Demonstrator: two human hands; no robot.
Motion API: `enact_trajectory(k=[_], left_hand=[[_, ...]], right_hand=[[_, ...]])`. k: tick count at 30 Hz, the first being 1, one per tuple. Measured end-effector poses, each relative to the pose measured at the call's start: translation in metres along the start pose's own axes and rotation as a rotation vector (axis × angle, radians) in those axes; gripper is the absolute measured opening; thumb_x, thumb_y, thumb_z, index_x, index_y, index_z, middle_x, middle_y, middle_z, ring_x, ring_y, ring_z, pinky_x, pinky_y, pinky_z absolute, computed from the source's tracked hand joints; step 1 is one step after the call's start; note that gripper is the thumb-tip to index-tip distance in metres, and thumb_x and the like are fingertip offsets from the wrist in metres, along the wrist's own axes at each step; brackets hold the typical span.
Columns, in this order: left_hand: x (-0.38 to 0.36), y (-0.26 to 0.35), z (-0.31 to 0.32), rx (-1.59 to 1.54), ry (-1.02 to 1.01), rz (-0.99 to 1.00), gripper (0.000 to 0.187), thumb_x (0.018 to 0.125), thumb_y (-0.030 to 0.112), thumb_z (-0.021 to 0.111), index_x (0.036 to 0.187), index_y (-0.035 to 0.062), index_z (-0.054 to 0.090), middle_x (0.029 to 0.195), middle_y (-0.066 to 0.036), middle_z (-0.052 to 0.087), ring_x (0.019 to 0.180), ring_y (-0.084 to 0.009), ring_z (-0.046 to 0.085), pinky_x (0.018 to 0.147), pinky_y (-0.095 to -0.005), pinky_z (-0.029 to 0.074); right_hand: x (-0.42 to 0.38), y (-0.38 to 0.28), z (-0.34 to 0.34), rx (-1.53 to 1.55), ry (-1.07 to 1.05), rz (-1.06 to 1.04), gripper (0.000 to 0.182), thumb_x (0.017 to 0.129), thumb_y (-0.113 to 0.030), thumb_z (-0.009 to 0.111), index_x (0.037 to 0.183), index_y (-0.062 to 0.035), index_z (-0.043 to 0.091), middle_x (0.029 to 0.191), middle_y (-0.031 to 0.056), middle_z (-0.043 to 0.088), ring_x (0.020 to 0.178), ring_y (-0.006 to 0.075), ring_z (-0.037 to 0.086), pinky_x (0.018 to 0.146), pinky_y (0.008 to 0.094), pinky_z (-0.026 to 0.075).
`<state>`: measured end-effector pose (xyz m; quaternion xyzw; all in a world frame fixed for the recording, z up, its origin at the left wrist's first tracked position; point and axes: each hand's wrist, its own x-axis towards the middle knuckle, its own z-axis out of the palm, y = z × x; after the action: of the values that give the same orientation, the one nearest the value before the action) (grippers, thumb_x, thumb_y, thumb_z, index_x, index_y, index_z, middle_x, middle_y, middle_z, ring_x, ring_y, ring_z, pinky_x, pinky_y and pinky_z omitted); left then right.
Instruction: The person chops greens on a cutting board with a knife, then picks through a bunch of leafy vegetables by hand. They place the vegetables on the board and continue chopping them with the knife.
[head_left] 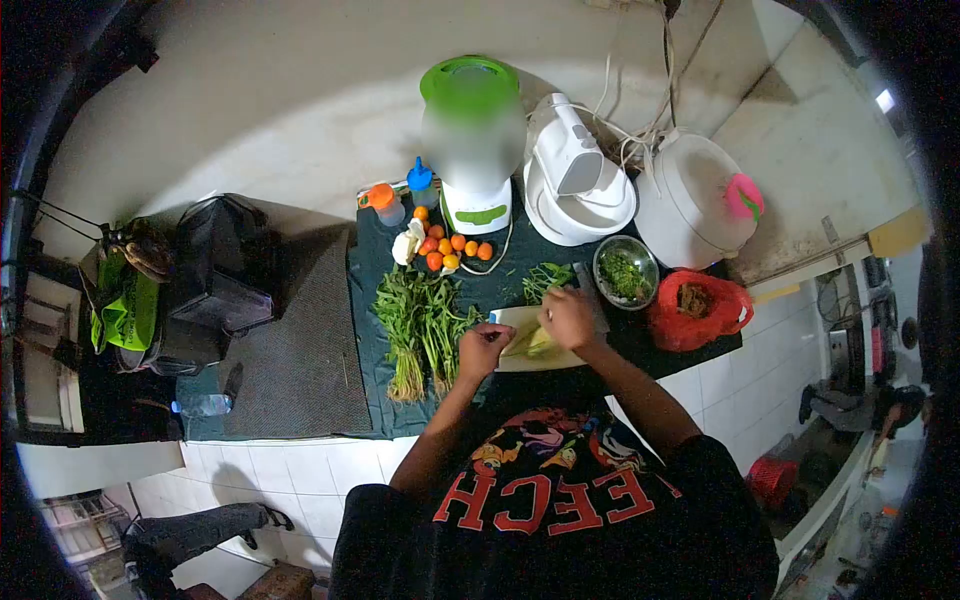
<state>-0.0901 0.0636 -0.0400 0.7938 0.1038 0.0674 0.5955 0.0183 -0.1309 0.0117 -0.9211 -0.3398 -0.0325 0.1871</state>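
A white cutting board [560, 363] lies at the table's front edge, below both hands. On it is a pale yellow-green vegetable [538, 343], whose kind I cannot make out. My left hand [483, 350] is closed in a pinch at the board's left side; what it pinches is hidden. Above the board's right part, my right hand [568, 318] has its fingers curled at the vegetable's upper end. Cut green leaves [546, 281] lie just beyond the right hand. Bunches of leafy greens [425, 325] rest left of the board.
Orange and red tomatoes [450, 247] sit behind the greens, near a blender [477, 205] and squeeze bottles [385, 204]. A stand mixer [577, 165], a bowl of chopped greens [625, 272] and a red plastic bag [700, 312] stand rightward. A water bottle [203, 405] lies far left.
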Motion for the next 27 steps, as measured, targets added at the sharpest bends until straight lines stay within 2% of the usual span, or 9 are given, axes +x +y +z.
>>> enact_trajectory(k=[2, 5, 6, 10, 13, 17, 21, 25, 27], left_hand=[[-0.001, -0.007, -0.002, -0.066, 0.01, -0.154, 0.024, 0.088, 0.024, 0.074, 0.1, 0.0034, 0.077, 0.087, -0.015, 0.073, 0.075, -0.0221, 0.07, 0.069, -0.0322, 0.052], [-0.004, -0.037, -0.001, -0.02, 0.027, -0.065, 0.026, 0.092, 0.02, 0.066, 0.107, 0.0012, 0.075, 0.096, -0.018, 0.073, 0.083, -0.0262, 0.071, 0.076, -0.0346, 0.053], [-0.005, -0.032, -0.005, 0.02, -0.064, -0.204, 0.028, 0.092, 0.017, 0.061, 0.113, 0.0006, 0.073, 0.104, -0.022, 0.072, 0.089, -0.0298, 0.071, 0.08, -0.0363, 0.054], [-0.008, -0.022, -0.002, -0.048, -0.061, -0.12, 0.026, 0.092, 0.012, 0.068, 0.114, -0.0008, 0.071, 0.099, -0.016, 0.074, 0.088, -0.0204, 0.072, 0.08, -0.0317, 0.054], [-0.008, -0.024, -0.004, -0.125, 0.021, -0.08, 0.026, 0.09, 0.009, 0.072, 0.114, -0.0009, 0.07, 0.097, -0.011, 0.075, 0.087, -0.0146, 0.071, 0.079, -0.029, 0.054], [-0.006, -0.048, -0.009, -0.147, 0.077, -0.187, 0.027, 0.089, 0.008, 0.072, 0.114, -0.0005, 0.069, 0.097, -0.009, 0.076, 0.087, -0.0134, 0.071, 0.079, -0.0282, 0.054], [0.0, -0.048, -0.007, -0.08, 0.022, -0.17, 0.028, 0.087, 0.008, 0.074, 0.113, -0.0008, 0.069, 0.096, -0.01, 0.075, 0.086, -0.0146, 0.071, 0.079, -0.0297, 0.056], [0.012, -0.038, 0.015, -0.094, -0.041, -0.085, 0.031, 0.084, 0.008, 0.076, 0.112, -0.0016, 0.068, 0.094, -0.011, 0.075, 0.085, -0.0169, 0.072, 0.078, -0.0316, 0.057], [0.021, -0.028, 0.021, -0.092, -0.045, -0.068, 0.033, 0.083, 0.006, 0.075, 0.114, -0.0024, 0.066, 0.095, -0.011, 0.075, 0.085, -0.0174, 0.072, 0.077, -0.0323, 0.057]], right_hand=[[0.012, 0.012, -0.009, -0.265, 0.089, -0.116, 0.01, 0.078, -0.021, 0.07, 0.079, -0.0119, 0.066, 0.092, 0.0029, 0.063, 0.099, 0.0271, 0.057, 0.086, 0.044, 0.044], [0.032, 0.014, -0.024, -0.222, 0.227, -0.157, 0.006, 0.08, -0.018, 0.065, 0.08, -0.0131, 0.068, 0.093, 0.0015, 0.064, 0.095, 0.0243, 0.056, 0.085, 0.0433, 0.043], [0.035, 0.019, -0.022, -0.197, 0.131, -0.138, 0.013, 0.081, -0.015, 0.062, 0.09, -0.0125, 0.071, 0.099, 0.0008, 0.065, 0.098, 0.0237, 0.056, 0.085, 0.0446, 0.042], [0.022, 0.024, 0.016, -0.27, 0.136, -0.154, 0.033, 0.083, -0.017, 0.06, 0.114, -0.0089, 0.068, 0.112, 0.0032, 0.063, 0.11, 0.0251, 0.054, 0.091, 0.0458, 0.043], [-0.006, 0.018, 0.05, -0.242, -0.207, -0.246, 0.033, 0.084, -0.02, 0.059, 0.115, -0.0105, 0.068, 0.115, 0.004, 0.063, 0.115, 0.0266, 0.053, 0.096, 0.0463, 0.042], [-0.041, 0.014, 0.082, -0.208, -0.228, -0.435, 0.028, 0.084, -0.019, 0.058, 0.111, -0.0133, 0.067, 0.113, 0.0031, 0.063, 0.113, 0.0248, 0.055, 0.099, 0.0437, 0.041], [-0.053, 0.017, 0.073, -0.248, 0.041, -0.4, 0.015, 0.082, -0.017, 0.058, 0.095, -0.0092, 0.062, 0.1, 0.0056, 0.059, 0.105, 0.0253, 0.056, 0.093, 0.0416, 0.044], [-0.062, 0.022, 0.05, -0.196, 0.003, -0.305, 0.011, 0.083, -0.015, 0.059, 0.091, -0.0073, 0.059, 0.097, 0.0089, 0.058, 0.101, 0.0301, 0.057, 0.086, 0.0436, 0.045], [-0.061, 0.029, 0.042, -0.097, -0.092, -0.054, 0.011, 0.087, -0.013, 0.059, 0.094, -0.0048, 0.058, 0.094, 0.0143, 0.058, 0.093, 0.0363, 0.059, 0.078, 0.0479, 0.046]])
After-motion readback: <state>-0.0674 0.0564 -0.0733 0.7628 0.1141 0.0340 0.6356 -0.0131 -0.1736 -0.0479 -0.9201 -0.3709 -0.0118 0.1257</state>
